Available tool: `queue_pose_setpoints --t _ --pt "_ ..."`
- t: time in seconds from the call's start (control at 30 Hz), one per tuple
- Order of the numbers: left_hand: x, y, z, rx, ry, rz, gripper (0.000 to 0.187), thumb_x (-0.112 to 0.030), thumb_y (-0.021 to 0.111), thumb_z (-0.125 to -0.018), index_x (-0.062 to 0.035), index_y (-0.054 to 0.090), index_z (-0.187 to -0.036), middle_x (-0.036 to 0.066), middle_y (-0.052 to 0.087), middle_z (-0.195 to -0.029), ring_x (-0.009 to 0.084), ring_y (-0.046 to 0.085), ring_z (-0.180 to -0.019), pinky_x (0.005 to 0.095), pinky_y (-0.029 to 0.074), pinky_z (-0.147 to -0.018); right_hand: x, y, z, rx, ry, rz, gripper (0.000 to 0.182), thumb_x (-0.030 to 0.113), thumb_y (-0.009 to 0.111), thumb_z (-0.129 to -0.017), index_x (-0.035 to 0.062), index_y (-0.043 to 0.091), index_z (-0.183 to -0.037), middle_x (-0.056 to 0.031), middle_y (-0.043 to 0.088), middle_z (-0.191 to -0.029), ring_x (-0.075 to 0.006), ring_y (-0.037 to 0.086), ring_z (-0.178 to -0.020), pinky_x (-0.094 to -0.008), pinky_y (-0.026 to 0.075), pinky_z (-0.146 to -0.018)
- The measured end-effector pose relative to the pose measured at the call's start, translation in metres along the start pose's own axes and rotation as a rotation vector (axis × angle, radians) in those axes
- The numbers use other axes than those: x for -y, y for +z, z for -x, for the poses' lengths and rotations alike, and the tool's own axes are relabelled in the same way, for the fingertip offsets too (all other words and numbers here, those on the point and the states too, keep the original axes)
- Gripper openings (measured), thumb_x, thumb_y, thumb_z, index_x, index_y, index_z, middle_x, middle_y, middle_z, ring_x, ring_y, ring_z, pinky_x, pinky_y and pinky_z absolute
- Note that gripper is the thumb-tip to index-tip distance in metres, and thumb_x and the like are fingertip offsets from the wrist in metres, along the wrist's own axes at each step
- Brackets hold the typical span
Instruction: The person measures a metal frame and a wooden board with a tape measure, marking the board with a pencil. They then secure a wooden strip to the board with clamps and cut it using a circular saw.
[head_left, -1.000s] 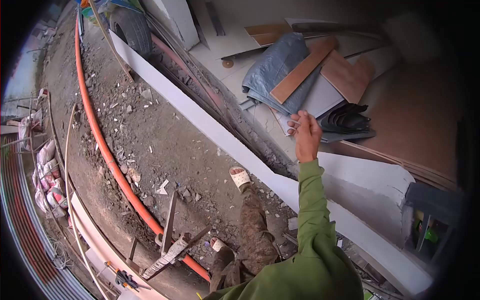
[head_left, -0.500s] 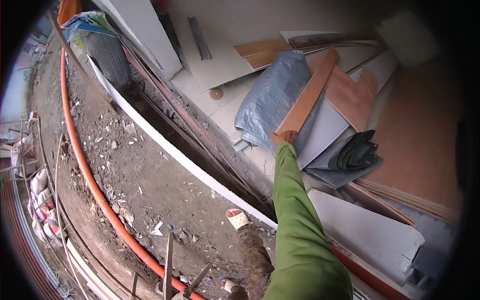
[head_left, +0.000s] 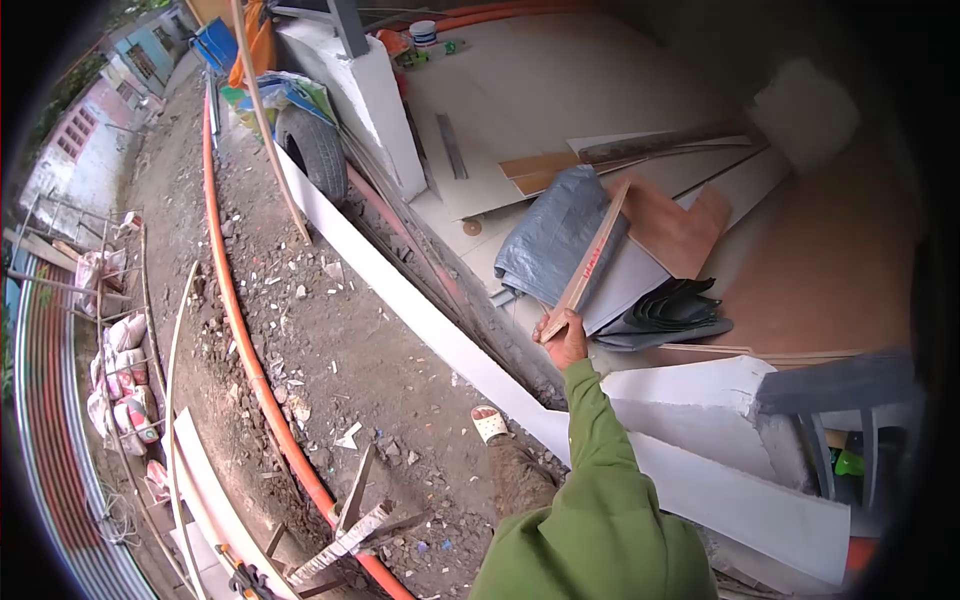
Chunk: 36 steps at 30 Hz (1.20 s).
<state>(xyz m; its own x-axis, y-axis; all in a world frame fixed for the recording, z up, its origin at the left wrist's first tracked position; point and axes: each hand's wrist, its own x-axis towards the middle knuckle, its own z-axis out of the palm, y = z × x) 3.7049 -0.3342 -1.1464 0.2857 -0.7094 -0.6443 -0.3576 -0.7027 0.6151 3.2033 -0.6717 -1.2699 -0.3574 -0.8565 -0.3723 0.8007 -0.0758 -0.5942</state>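
My right hand (head_left: pixel 564 338), at the end of a green sleeve, is closed around the near end of a narrow strip of plywood (head_left: pixel 592 262). The strip is tilted up on its edge, and red lettering shows along its side. It runs away from me beside a folded grey-blue tarp (head_left: pixel 556 232). Just right of my hand lies a folded dark green tarp (head_left: pixel 668 318). Beyond the strip are reddish plywood offcuts (head_left: pixel 690 225) and a white sheet (head_left: pixel 628 285). My left hand is out of view.
A long white strip (head_left: pixel 400 300) edges a trench beside the dirt path. An orange pipe (head_left: pixel 240 335) runs along the path. A tire (head_left: pixel 312 155) stands by a white post (head_left: pixel 365 110). A low white wall (head_left: pixel 690 395) is near my arm; large plywood sheets (head_left: pixel 820 260) lie at right.
The strip has been turned from its flat face onto its edge, and my hand has drawn it slightly toward me. My view has shifted, showing more of the path and buildings.
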Motion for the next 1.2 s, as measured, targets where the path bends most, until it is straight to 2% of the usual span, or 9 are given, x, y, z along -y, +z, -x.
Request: queue_pose_setpoints --t 0.1,0.17,0.23,0.43,0.63,0.73,0.83,1.1,1.2 --pt "0.059 -0.019 0.07 -0.012 0.166 0.129 0.033 -0.025 0.059 -0.088 -0.0022 0.059 -0.113 0.016 0.067 -0.084 0.0328 0.065 -0.075 0.0419 0.053 -0.067 -0.023 0.082 0.111 0.099 0.014 -0.135 0.048 0.039 0.071 -0.074 0.0075 0.048 -0.102 -0.0078 0.052 -0.084 -0.0222 0.052 -0.077 -0.0404 0.044 -0.068" --pt "0.057 -0.014 0.09 -0.225 0.35 -0.174 0.037 -0.023 0.062 -0.087 -0.0062 0.057 -0.12 0.016 0.067 -0.093 0.0345 0.065 -0.079 0.0415 0.053 -0.074 -0.054 0.113 0.192 0.218 0.119 -0.133 0.058 0.04 0.075 -0.069 0.009 0.045 -0.108 -0.0063 0.05 -0.091 -0.0225 0.051 -0.086 -0.0411 0.044 -0.072" --pt "0.062 -0.008 0.108 -0.264 0.144 0.109 0.049 -0.026 0.068 -0.082 0.0069 0.054 -0.116 0.017 0.064 -0.101 0.0239 0.064 -0.088 0.0331 0.051 -0.077 -0.061 0.147 0.287 0.372 0.241 -0.069 0.068 0.041 0.077 -0.066 0.0092 0.043 -0.115 -0.0064 0.049 -0.097 -0.0227 0.051 -0.09 -0.0415 0.045 -0.077" --pt "0.092 -0.009 0.141 -0.339 0.368 0.306 0.038 -0.018 0.065 -0.086 0.0047 0.055 -0.116 0.015 0.063 -0.102 0.0192 0.062 -0.09 0.0316 0.05 -0.079 -0.075 0.181 0.473 0.702 0.542 -0.009 0.081 0.045 0.075 -0.065 0.005 0.04 -0.125 -0.0089 0.05 -0.104 -0.0216 0.051 -0.092 -0.0401 0.047 -0.08" --pt "0.108 -0.044 0.181 -0.459 0.379 0.484 0.039 -0.021 0.064 -0.088 0.0045 0.056 -0.116 0.012 0.064 -0.103 0.0168 0.061 -0.09 0.0309 0.05 -0.079 -0.104 0.208 0.584 0.993 1.018 -0.106 0.078 0.038 0.075 -0.065 0.006 0.04 -0.126 -0.0083 0.049 -0.106 -0.0231 0.051 -0.094 -0.0421 0.046 -0.084" --pt "0.12 -0.067 0.197 -0.546 0.45 0.695 0.051 -0.036 0.065 -0.088 0.0041 0.056 -0.117 0.011 0.064 -0.103 0.015 0.061 -0.089 0.028 0.049 -0.079 -0.127 0.206 0.62 1.09 1.198 -0.031 0.083 0.037 0.076 -0.063 0.0065 0.038 -0.13 -0.0089 0.05 -0.11 -0.0242 0.051 -0.096 -0.0423 0.047 -0.084" --pt "0.145 -0.085 0.21 -0.654 0.406 0.884 0.051 -0.037 0.063 -0.089 0.0045 0.055 -0.117 0.011 0.064 -0.104 0.0145 0.061 -0.089 0.028 0.049 -0.08 -0.149 0.199 0.649 1.176 1.379 0.089 0.088 0.035 0.078 -0.062 0.0068 0.036 -0.134 -0.0094 0.05 -0.112 -0.025 0.052 -0.097 -0.0441 0.048 -0.083" --pt "0.217 -0.106 0.28 -0.958 0.377 1.162 0.062 -0.046 0.057 -0.09 0.0046 0.048 -0.124 0.014 0.06 -0.115 0.0194 0.062 -0.095 0.0307 0.051 -0.078 -0.196 0.188 0.729 1.49 1.608 0.556 0.089 0.024 0.079 -0.059 0.0053 0.031 -0.132 -0.0086 0.045 -0.104 -0.0239 0.053 -0.092 -0.0416 0.05 -0.075" --pt "0.236 -0.113 0.308 -0.925 0.451 1.306 0.076 -0.055 0.058 -0.085 0.0039 0.042 -0.131 0.017 0.055 -0.122 0.0219 0.059 -0.104 0.0318 0.05 -0.08 -0.219 0.177 0.749 1.596 1.536 0.722 0.087 0.026 0.081 -0.059 0.0037 0.034 -0.129 -0.0088 0.046 -0.103 -0.0217 0.054 -0.088 -0.0384 0.051 -0.071"
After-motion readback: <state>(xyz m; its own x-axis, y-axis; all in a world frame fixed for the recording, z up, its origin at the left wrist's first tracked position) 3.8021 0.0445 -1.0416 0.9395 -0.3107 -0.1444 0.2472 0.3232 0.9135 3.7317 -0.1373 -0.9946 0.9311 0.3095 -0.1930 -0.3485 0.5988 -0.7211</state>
